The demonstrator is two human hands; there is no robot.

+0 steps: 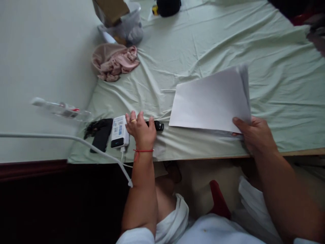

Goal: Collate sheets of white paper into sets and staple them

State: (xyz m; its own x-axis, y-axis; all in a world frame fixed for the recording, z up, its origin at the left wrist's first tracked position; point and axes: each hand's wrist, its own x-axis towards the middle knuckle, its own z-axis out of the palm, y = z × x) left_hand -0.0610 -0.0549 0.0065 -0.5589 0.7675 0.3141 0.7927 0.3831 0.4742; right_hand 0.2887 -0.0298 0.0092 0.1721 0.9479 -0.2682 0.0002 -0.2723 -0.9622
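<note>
A stack of white paper is above the near edge of the pale green sheet, its near-right corner gripped by the right hand. The left hand, open with fingers loosely spread, is between a white power bank and a small black object; a flat black item lies toward the sheet's near-left corner.

A white paper stack, right edges slightly fanned, slants over green cloth.

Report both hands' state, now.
Left hand: fingers spread beside the black object; whether it grips anything cannot be told.
Right hand: closed, holding the white paper stack.
</note>
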